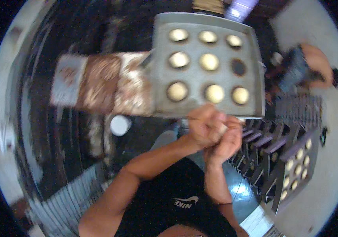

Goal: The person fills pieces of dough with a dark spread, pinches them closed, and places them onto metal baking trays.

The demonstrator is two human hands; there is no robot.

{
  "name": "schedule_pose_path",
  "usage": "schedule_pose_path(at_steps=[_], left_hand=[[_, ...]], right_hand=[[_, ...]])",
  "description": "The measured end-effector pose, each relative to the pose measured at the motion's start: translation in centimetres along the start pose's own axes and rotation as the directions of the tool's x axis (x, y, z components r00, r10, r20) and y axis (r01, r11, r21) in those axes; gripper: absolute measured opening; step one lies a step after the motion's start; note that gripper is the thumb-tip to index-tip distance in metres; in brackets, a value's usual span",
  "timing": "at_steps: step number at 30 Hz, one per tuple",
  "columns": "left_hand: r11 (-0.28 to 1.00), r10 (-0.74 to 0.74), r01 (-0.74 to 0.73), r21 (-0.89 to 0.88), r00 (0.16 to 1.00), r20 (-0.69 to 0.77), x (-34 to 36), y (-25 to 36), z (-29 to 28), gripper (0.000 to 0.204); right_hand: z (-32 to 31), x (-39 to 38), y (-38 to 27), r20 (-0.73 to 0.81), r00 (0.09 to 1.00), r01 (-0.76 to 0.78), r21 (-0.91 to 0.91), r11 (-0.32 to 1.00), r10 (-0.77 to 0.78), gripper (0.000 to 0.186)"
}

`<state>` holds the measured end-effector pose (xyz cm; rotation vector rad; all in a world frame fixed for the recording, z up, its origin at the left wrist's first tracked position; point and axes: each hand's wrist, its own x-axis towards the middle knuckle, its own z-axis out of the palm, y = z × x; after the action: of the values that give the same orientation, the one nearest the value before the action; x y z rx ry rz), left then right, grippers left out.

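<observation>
A square metal tray [192, 75] holds several pale, round dough pieces [209, 61] in rows, with a dark bare circle at the right of the middle row. Just below its front edge, my left hand [206, 124] and my right hand [228, 138] meet, fingers closed around something small and pale, apparently dough, mostly hidden by them. Left of the tray lies a board [97, 83] with brown and floury sections and a pale panel at its end.
A white round container [119, 125] is below the board. At lower right stands a metal rack [267, 146] beside another tray of dough pieces [298, 170]. A bent-over person [311, 67] is at right. A purple object [240, 10] is behind the tray.
</observation>
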<state>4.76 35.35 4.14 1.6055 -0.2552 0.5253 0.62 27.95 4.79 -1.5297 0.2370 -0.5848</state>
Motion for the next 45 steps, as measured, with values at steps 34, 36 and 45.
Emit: schedule_pose_path(at_steps=[34,36,45], left_hand=[[0.641,-0.592,0.756,0.13,0.595,-0.544,-8.0,-10.9,-61.7,0.061],[0.687,-0.543,0.698,0.203,0.678,-0.495,-6.0,-11.1,-62.2,0.061],[0.65,-0.641,0.757,0.068,0.593,-0.487,-4.6,-11.8,-62.9,0.064]], right_hand=[[33.6,-20.0,26.9,0.559,0.766,0.289,-0.739,0.608,0.316,0.048],[34.2,-20.2,26.3,0.626,0.735,0.393,-0.707,0.588,0.261,0.052],[32.0,-21.4,26.6,0.507,0.843,0.372,-0.791,0.486,0.181,0.026]])
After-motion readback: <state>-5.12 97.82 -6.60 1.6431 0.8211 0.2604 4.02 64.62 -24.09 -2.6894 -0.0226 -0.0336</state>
